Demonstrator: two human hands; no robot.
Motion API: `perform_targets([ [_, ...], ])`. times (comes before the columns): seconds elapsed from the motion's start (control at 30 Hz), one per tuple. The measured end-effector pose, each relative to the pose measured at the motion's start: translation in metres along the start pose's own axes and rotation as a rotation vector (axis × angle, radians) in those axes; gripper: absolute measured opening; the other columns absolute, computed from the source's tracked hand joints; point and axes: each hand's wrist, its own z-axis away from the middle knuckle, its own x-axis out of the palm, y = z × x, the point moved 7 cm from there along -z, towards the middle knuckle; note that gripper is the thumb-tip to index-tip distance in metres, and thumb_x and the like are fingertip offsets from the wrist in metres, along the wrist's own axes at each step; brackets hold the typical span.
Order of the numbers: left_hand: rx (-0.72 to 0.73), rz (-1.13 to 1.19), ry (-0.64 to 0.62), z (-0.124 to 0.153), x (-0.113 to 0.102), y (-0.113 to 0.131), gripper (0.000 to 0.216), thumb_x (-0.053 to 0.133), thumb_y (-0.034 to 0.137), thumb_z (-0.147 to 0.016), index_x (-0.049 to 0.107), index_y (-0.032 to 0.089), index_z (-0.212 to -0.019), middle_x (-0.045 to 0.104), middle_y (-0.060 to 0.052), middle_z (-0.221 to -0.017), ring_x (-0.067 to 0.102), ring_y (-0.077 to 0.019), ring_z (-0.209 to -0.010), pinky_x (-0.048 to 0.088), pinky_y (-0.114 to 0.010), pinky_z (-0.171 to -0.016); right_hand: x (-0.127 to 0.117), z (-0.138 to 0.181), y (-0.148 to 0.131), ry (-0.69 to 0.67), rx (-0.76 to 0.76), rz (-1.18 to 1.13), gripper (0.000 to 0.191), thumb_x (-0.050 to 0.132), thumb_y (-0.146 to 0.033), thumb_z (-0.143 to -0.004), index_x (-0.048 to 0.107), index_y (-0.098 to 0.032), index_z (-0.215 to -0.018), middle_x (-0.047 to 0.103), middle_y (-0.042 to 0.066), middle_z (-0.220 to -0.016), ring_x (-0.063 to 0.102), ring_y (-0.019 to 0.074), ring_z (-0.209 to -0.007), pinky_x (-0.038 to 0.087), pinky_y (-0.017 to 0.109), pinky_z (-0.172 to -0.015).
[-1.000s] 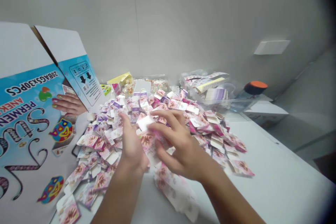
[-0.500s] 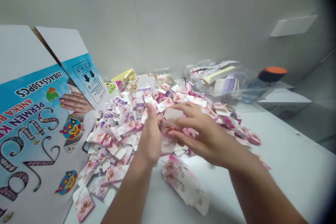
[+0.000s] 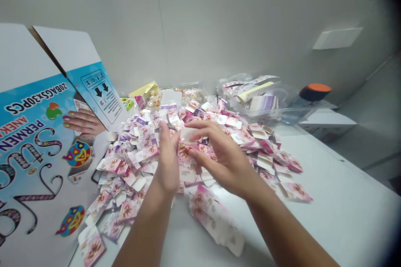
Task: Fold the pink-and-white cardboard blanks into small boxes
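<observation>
In the head view, with clock directions taken from the space between the hands, a small pink-and-white printed cardboard box [image 3: 184, 150] sits right there at the centre, its pale end flap towards 12 o'clock. The person's left hand [image 3: 168, 160] borders it at 9 o'clock, thumb upright; the other fingers are mostly hidden, so how firmly they hold the box cannot be told. The right hand [image 3: 224, 160] reaches in from 3 o'clock, fingers loosely curled and thumb parted from forefinger, their tips at the box; whether they grip it or only touch it is unclear.

A heap of small pink, white and purple cardboard boxes [image 3: 145, 137] spreads from 8 o'clock over 12 to 3. At 5 o'clock, a bundle of flattened pink-and-white printed card [image 3: 216, 221] lies on the smooth white table [image 3: 332, 204]. A large blue-and-white printed cardboard carton [image 3: 34, 133] stands at 9 o'clock. Beyond the heap, a clear plastic tray with bead-like pieces [image 3: 192, 94] is at 12, a clear bag with printed strips [image 3: 230, 87] at 1, and a clear bottle with a dark, orange-topped cap [image 3: 291, 110] at 2.
</observation>
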Motion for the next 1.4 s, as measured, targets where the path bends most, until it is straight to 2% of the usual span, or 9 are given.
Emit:
perform_targets([
  [0.13,-0.209,-0.043,-0.274,0.006,0.023,-0.006,0.085,0.014,0.080,-0.078,0.065,0.019,-0.106,0.069,-0.010,-0.097,0.058,-0.0298,-0.108,0.051,-0.041,-0.085,0.001,0.003,0.001,0.058,-0.021,-0.145,0.018,0.055,-0.015,-0.090,0.061,-0.023,-0.105,0.064,0.006,-0.099,0.061,0.0193,-0.093,0.054,0.038,-0.079],
  [0.3,-0.231,-0.150,-0.316,0.009,0.025,-0.003,0.087,0.012,0.082,-0.076,0.062,0.022,-0.114,0.067,-0.010,-0.111,0.055,-0.0303,-0.113,0.049,-0.041,-0.088,0.009,0.004,0.025,0.054,0.334,-0.524,0.009,0.064,-0.027,-0.085,0.066,-0.019,-0.086,0.048,0.009,-0.134,0.066,0.0181,-0.084,0.056,0.024,-0.043],
  [0.5,-0.196,-0.175,-0.381,0.009,0.029,-0.002,0.088,0.012,0.082,-0.076,0.065,0.021,-0.109,0.069,-0.010,-0.099,0.060,-0.0292,-0.102,0.050,-0.036,-0.079,0.013,0.006,0.034,0.098,0.441,-0.659,0.017,0.069,-0.031,-0.079,0.065,-0.015,-0.074,0.060,0.008,-0.113,0.065,0.0140,-0.066,0.056,0.025,-0.038],
  [0.67,-0.237,-0.179,-0.344,0.004,0.020,-0.008,0.088,0.013,0.085,-0.072,0.062,0.022,-0.108,0.066,-0.010,-0.083,0.064,-0.0277,-0.084,0.049,-0.032,-0.059,0.006,0.001,0.012,-0.123,0.194,-0.293,0.010,0.062,-0.030,-0.087,0.067,-0.022,-0.086,0.061,0.006,-0.117,0.063,0.0202,-0.097,0.058,0.038,-0.077],
  [0.77,-0.136,-0.382,-0.246,-0.008,0.008,-0.008,0.079,0.014,0.079,-0.079,0.056,0.021,-0.112,0.064,-0.011,-0.093,0.062,-0.0295,-0.095,0.051,-0.039,-0.074,-0.003,0.003,-0.001,-0.239,0.077,0.220,0.018,0.062,-0.031,-0.088,0.067,-0.027,-0.104,0.055,0.007,-0.124,0.051,0.0258,-0.116,0.043,0.048,-0.097],
  [0.87,0.252,-0.788,0.031,-0.020,-0.007,0.012,0.058,0.044,0.059,-0.085,0.045,0.016,-0.124,0.047,-0.019,-0.130,0.040,-0.0344,-0.128,0.029,-0.053,-0.107,-0.010,0.010,0.003,-0.328,0.187,0.535,0.018,0.060,-0.028,-0.088,0.063,-0.021,-0.104,0.062,0.010,-0.103,0.059,0.0242,-0.093,0.048,0.039,-0.077],
  [1.0,0.627,-0.997,0.283,-0.018,-0.013,0.035,0.071,0.059,0.031,-0.081,0.022,0.013,-0.139,0.011,-0.024,-0.152,0.009,-0.0297,-0.144,0.008,-0.048,-0.117,0.032,0.035,0.017,-0.853,0.247,0.611,0.010,0.067,-0.025,-0.078,0.063,-0.019,-0.083,0.065,0.003,-0.073,0.063,0.0193,-0.067,0.042,0.026,-0.054],
  [1.23,0.593,-0.951,0.272,-0.013,-0.009,0.039,0.055,0.064,0.033,-0.078,0.038,0.019,-0.123,0.029,-0.020,-0.141,0.023,-0.0295,-0.139,0.019,-0.050,-0.114,0.106,0.066,0.058,-1.115,0.364,0.819,0.017,0.069,-0.008,-0.066,0.069,-0.010,-0.083,0.071,0.014,-0.079,0.070,0.0273,-0.070,0.050,0.033,-0.059],
  [1.4,0.596,-0.917,0.298,-0.011,-0.012,0.044,0.049,0.063,0.029,-0.078,0.040,0.019,-0.120,0.032,-0.018,-0.137,0.026,-0.0254,-0.137,0.022,-0.044,-0.113,0.108,0.067,0.059,-1.108,0.324,0.816,0.027,0.070,-0.005,-0.066,0.068,-0.010,-0.092,0.072,0.013,-0.087,0.070,0.0274,-0.074,0.051,0.032,-0.059],
])
